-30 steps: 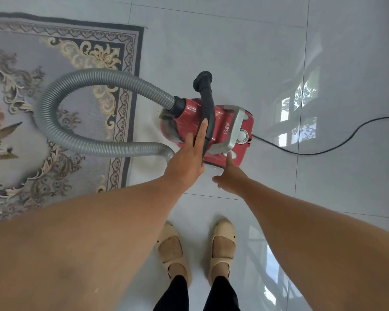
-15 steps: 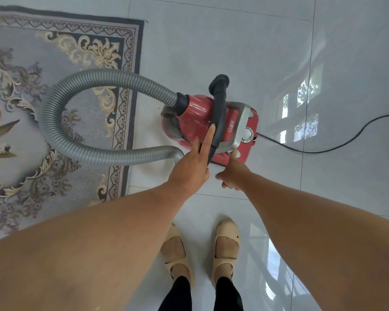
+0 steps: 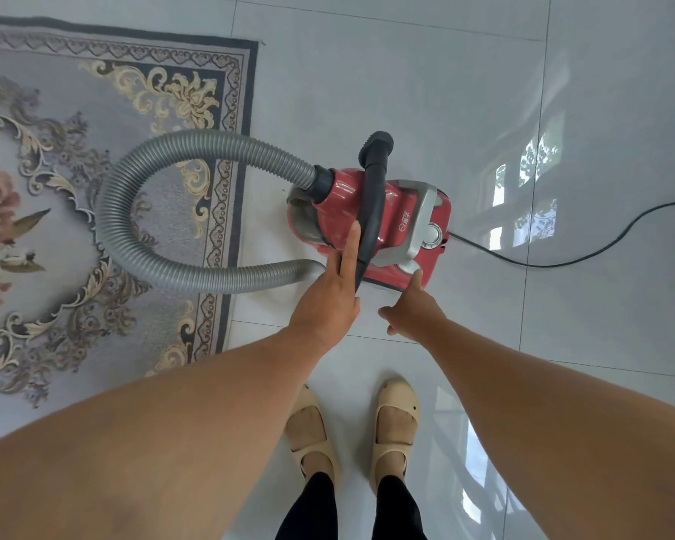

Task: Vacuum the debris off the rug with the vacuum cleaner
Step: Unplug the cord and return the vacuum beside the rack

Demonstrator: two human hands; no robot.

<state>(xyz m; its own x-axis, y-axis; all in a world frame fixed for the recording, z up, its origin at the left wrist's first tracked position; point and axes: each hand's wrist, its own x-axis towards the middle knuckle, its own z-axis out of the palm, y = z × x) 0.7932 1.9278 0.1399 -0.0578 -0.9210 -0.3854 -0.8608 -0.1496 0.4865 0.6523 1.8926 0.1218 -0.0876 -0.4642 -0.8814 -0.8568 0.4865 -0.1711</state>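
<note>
Glossy pale floor tiles (image 3: 425, 95) fill the view from above, mirroring a window at right. An ornate grey rug (image 3: 94, 157) with gold scrolls and a rose motif lies at left, its dark border ending just left of the vacuum (image 3: 398, 220); no debris on it can be made out at this scale. The vacuum, a red canister with a silver handle and a round dial, stands on the bare tiles, off the rug, near the middle of the view. A grey ribbed hose (image 3: 164, 228) leaves the canister's front collar, loops out over the rug's edge and curves back to the left hand (image 3: 326, 302). A black curved wand (image 3: 373, 204) rises from that hand across the top of the canister, its open nozzle end pointing away from the viewer. The left hand grips the wand's lower end where the hose joins it; the index finger lies straight along the wand, the other fingers are curled under it. The right hand (image 3: 416, 309) is just beside the left, loosely curled and holding nothing, with one extended finger touching the canister's near corner by a pale button. A black cord (image 3: 562, 259) runs from the canister's rear across the tiles and out at the right edge. Both bare forearms reach forward. Below them, two feet in beige sandals (image 3: 312, 434) stand on the tiles, with dark trouser legs above.
</note>
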